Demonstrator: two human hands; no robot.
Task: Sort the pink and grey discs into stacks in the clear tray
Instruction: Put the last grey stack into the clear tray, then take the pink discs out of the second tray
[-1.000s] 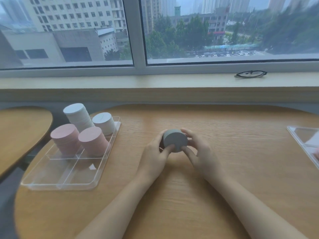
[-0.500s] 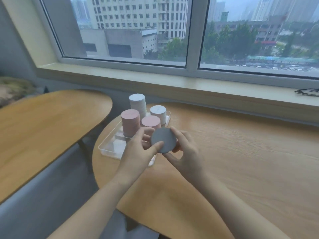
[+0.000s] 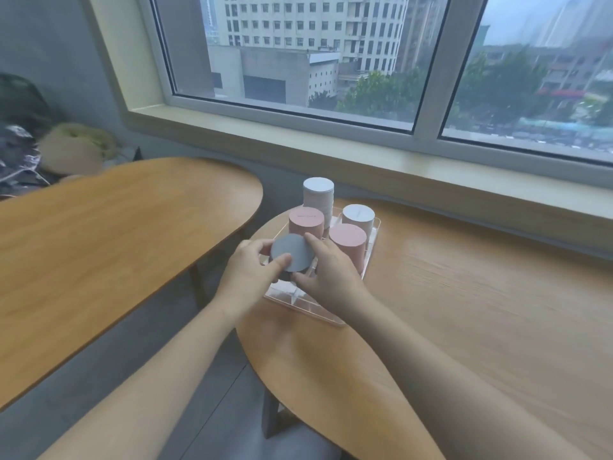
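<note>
I note four stacks standing upright in the far compartments of the clear tray: two pale grey-white stacks, the tall one at the back left and the shorter one at the back right, and two pink stacks, one at the left and one at the right, just in front of them. That portion of the sorting I judge complete. The near compartments appear unfilled, though the hands hide most of them. Outstanding, in my judgement, is the placing of the dark grey stack now held above the near end of the tray. The left hand and the right hand grip it from opposite sides, the fingers of both clamped against its rim, the left thumb laid over its near edge. I cannot tell whether its base touches the tray floor. The top face is a flat, matte, slate-grey round, tilted slightly toward the camera; the side shows dark, and I cannot count separate discs. No loose discs show on the wooden table.
</note>
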